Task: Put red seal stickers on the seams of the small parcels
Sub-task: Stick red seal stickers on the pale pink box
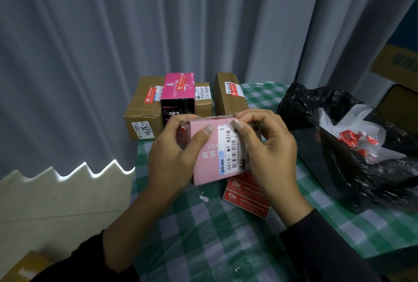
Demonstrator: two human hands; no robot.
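Observation:
A pale pink parcel (pixel 209 159) with a white shipping label is held above the checked table, gripped from both sides. My left hand (pixel 174 152) clasps its left side, thumb on the front face. My right hand (pixel 269 145) holds the right side, thumb pressing near the label's top edge. A sheet of red seal stickers (pixel 246 195) lies on the table just under the parcel. Behind stand a brown box (pixel 142 109), a magenta and black box (pixel 178 96), a small brown box (pixel 203 100) and another brown box (pixel 228 93); three of them show red stickers.
The green and white checked tablecloth (pixel 203 236) covers the table. A black plastic bag (pixel 352 145) at the right holds crumpled red and white sticker backings. Grey curtains hang behind. A cardboard box (pixel 398 64) sits at the far right, another at the bottom left.

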